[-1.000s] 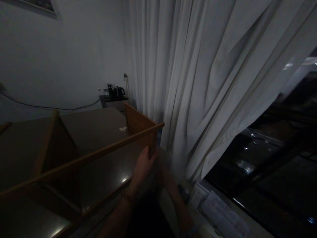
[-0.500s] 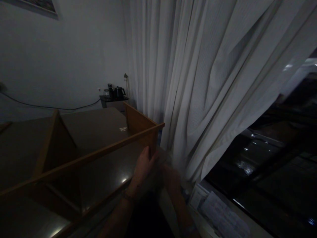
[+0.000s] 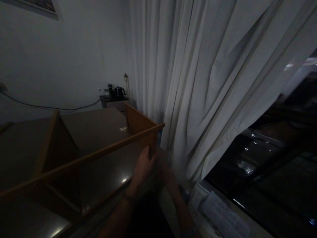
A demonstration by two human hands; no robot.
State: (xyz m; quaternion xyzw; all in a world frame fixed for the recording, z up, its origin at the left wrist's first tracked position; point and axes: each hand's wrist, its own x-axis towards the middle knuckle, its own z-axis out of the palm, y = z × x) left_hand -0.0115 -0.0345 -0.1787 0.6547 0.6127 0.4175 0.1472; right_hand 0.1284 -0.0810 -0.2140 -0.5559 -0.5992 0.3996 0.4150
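A brown wooden frame point(image 3: 99, 154), with upright boards and a cross divider, stands on edge before me. My left hand point(image 3: 144, 163) is at its near right corner, its fingers closed against the lower part of the end board point(image 3: 150, 140). Just right of it is my right hand point(image 3: 168, 178), curled and blurred, its fingers pointing toward the left one. Darkness and blur hide whatever lies between the fingers of my right hand.
A long white curtain point(image 3: 183, 82) hangs close on the right. Below it, a white box point(image 3: 198, 195) and a folded pale cloth or packet point(image 3: 224, 213) lie by dark glass. A black kettle point(image 3: 119, 92) stands on a small cabinet point(image 3: 114, 103) at the back.
My right hand has shifted slightly left and up, closer to my left hand. My left hand and the wooden frame have hardly moved.
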